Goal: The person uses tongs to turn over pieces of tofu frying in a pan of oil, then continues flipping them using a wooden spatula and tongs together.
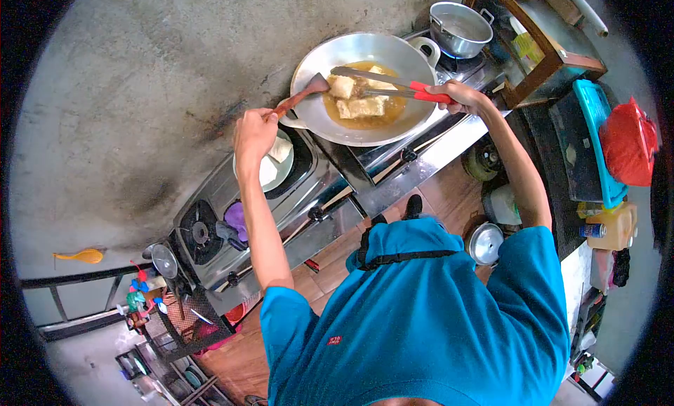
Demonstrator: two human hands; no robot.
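Observation:
A large metal wok (316, 58) stands on the stove with golden oil (382, 120) in it. Several pale tofu-like blocks (366, 108) lie in the oil. My left hand (255, 134) is closed around the handle of a wooden spatula (302, 97), whose blade reaches over the wok's left side beside one block. From the right, my right hand (460, 98) grips red-handled tongs (421, 88); their two arms are spread apart above the blocks. Below my left wrist sits a pale bowl (286, 173) with white blocks (280, 150), partly hidden by my forearm.
A pot (460, 28) sits over a blue flame at the upper right. On the stove's left are a bare burner (199, 230) and a purple cloth (237, 220). A wall (175, 69) rises behind the stove. A lidded pot (485, 243) stands low at the right.

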